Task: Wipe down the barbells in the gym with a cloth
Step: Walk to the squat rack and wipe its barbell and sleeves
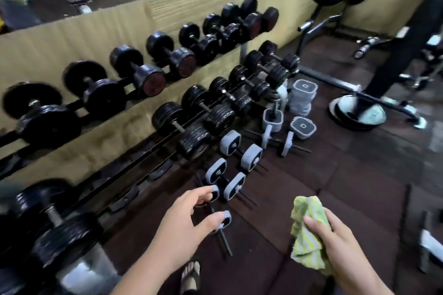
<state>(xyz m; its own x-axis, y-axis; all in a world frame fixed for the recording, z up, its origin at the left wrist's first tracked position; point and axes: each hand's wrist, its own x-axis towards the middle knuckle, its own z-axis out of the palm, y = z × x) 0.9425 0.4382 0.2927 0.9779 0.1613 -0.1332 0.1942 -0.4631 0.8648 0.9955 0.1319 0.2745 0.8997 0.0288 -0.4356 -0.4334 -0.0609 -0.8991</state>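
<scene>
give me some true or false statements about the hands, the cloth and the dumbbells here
1. The right hand grips a green-and-white striped cloth. True.
2. The left hand is curled round a black dumbbell's handle. False: its fingers are spread open, reaching toward the grey dumbbells on the floor.
3. The black dumbbells sit on a two-tier rack. True.
4. The grey dumbbells are stored on the rack's upper tier. False: they lie on the dark floor mat beside the rack.
5. The cloth is pressed against a dumbbell. False: it is bunched in the hand, apart from every dumbbell.
</scene>
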